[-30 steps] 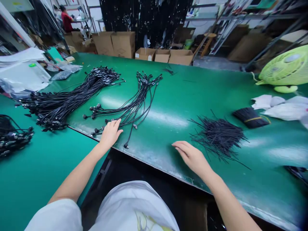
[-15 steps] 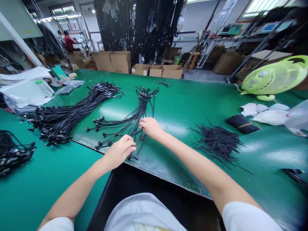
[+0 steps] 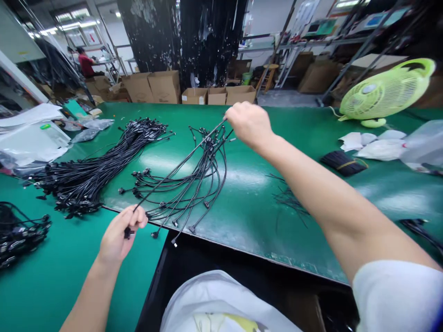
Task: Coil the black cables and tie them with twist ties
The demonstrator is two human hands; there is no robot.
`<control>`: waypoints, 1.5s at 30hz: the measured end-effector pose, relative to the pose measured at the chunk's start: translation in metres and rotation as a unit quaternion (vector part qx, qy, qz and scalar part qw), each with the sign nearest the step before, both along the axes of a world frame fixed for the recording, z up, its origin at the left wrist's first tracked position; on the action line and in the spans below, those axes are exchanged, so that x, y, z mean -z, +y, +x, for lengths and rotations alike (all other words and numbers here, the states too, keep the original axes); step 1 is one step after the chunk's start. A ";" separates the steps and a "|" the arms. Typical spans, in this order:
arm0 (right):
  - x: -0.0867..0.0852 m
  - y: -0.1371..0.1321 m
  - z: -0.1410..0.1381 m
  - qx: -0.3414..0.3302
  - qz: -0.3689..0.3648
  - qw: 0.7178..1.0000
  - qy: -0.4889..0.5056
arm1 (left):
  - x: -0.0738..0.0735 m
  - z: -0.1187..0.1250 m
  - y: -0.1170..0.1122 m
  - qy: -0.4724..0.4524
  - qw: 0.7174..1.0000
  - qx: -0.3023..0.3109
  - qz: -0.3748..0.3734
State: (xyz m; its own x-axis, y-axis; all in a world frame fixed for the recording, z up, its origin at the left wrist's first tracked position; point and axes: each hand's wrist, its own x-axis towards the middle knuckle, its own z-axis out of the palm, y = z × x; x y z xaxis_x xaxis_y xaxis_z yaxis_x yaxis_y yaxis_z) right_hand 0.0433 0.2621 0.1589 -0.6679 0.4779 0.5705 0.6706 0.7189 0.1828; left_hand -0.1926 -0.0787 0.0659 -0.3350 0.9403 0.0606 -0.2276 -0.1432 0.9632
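Observation:
One black cable [image 3: 180, 163] is stretched taut between my two hands above the green table [image 3: 256, 198]. My left hand [image 3: 119, 235] is closed on its near connector end, close to the table's front edge. My right hand [image 3: 248, 123] is raised and closed on its far end. Below the taut cable lies a small loose bunch of black cables [image 3: 194, 184] with connector ends fanned toward me. A much larger bundle of the same cables [image 3: 100, 161] lies to the left.
A pile of thin black ties [image 3: 287, 198] and a banded bundle of ties [image 3: 341, 162] lie to the right, partly behind my right arm. A lime fan [image 3: 384, 92], white bags [image 3: 377, 145], cardboard boxes [image 3: 162, 86] and a distant person [image 3: 85, 64] stand beyond. More cables [image 3: 20, 230] lie at far left.
My hands have separated: the right rose and moved to the far end of the bunch, the left drew back toward me, and one cable is now pulled straight between them.

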 end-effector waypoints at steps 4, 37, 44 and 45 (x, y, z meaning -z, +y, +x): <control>-0.005 0.018 0.043 0.111 -0.056 0.991 0.047 | -0.013 -0.002 -0.002 -0.204 0.978 -0.027 -0.032; 0.127 -0.120 0.187 -0.149 -0.290 0.944 0.054 | -0.012 0.075 0.046 -0.246 0.941 0.229 -0.035; 0.144 -0.198 0.163 -0.204 -0.249 0.946 -0.043 | 0.007 0.106 0.070 0.071 0.986 0.145 -0.048; 0.138 -0.208 0.156 -0.242 -0.263 0.933 -0.056 | 0.014 0.117 0.072 0.156 0.971 0.171 -0.055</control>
